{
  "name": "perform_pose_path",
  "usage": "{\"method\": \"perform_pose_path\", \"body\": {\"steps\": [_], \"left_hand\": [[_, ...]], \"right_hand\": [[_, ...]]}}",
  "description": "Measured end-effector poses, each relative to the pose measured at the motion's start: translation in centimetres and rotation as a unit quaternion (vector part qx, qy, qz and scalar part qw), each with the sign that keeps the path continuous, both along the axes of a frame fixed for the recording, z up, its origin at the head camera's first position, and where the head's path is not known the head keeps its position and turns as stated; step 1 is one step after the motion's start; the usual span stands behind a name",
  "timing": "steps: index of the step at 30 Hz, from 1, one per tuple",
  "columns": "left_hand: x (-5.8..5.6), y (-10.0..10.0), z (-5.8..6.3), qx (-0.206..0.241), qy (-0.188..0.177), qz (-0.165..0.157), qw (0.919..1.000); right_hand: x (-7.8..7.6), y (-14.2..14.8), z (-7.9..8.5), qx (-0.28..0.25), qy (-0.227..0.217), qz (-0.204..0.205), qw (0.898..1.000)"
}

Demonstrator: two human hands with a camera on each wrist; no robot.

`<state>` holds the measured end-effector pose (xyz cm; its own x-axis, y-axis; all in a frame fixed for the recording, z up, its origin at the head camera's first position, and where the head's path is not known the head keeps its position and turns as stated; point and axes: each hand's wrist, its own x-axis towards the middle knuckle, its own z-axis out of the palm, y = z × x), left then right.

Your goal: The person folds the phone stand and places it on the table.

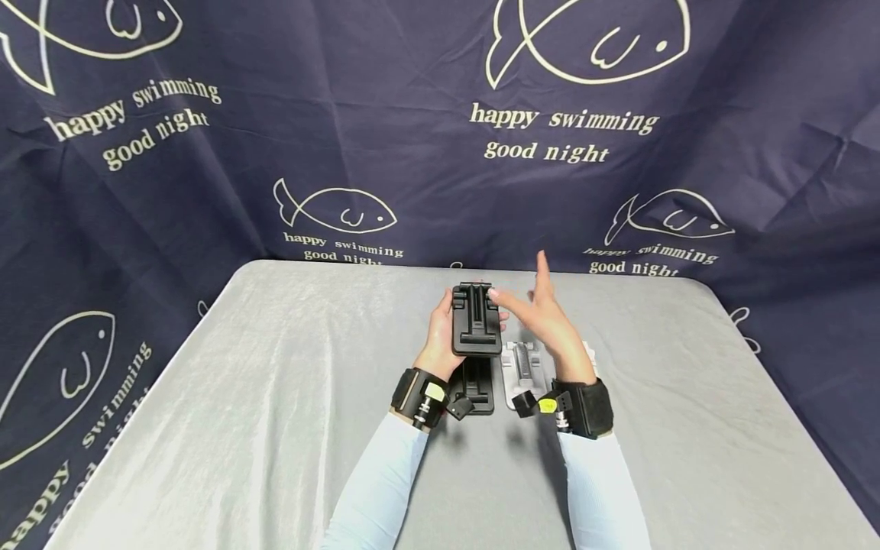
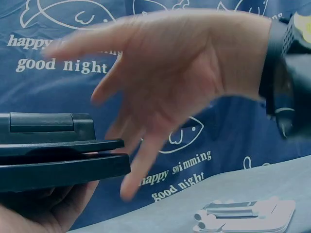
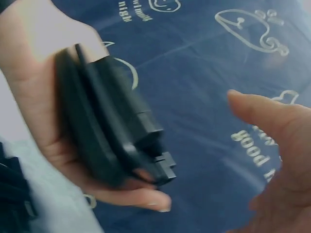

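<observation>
My left hand [image 1: 438, 336] holds a black folding phone stand [image 1: 476, 325] above the table, thumb along one side and fingertips round the other. The stand is folded flat, its two layers slightly apart in the left wrist view [image 2: 63, 167]. Beside it, my right hand [image 1: 552, 328] is raised with fingers spread and holds nothing. In the head view its thumb appears near the stand's upper right corner; the right wrist view shows a gap between them. A second black phone stand [image 1: 479, 397] lies below, partly hidden by the left hand and the held stand.
On the table [image 1: 309, 397], a white phone stand [image 1: 524, 367] lies right of the second black one. Another white piece [image 1: 590, 353] shows behind my right wrist, mostly covered. A dark blue printed curtain [image 1: 426, 137] hangs behind the table's far edge.
</observation>
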<state>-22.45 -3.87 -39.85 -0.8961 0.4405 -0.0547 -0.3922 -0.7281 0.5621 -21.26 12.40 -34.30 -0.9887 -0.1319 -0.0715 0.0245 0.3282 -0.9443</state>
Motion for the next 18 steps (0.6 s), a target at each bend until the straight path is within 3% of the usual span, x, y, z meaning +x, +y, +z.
{"method": "perform_pose_path", "body": {"steps": [3, 6, 10, 13, 18], "left_hand": [[0.0, 0.0, 0.0, -0.015, 0.014, 0.015, 0.9997], [-0.1, 0.0, -0.1, -0.033, 0.013, 0.034, 0.9988], [-0.6, 0.4, -0.6, -0.080, -0.019, 0.078, 0.9935], [-0.8, 0.5, -0.9, -0.137, -0.032, 0.114, 0.9835], [-0.8, 0.2, -0.8, -0.201, -0.011, 0.146, 0.9687]], "right_hand": [[-0.5, -0.7, -0.8, -0.018, -0.065, 0.043, 0.997], [-0.8, -1.2, -1.3, -0.020, -0.093, 0.068, 0.993], [-0.9, -1.4, -1.5, -0.022, -0.084, 0.082, 0.993], [-0.8, -1.5, -1.5, -0.028, -0.077, 0.081, 0.993], [-0.7, -1.6, -1.5, -0.045, -0.066, 0.061, 0.995]]}}
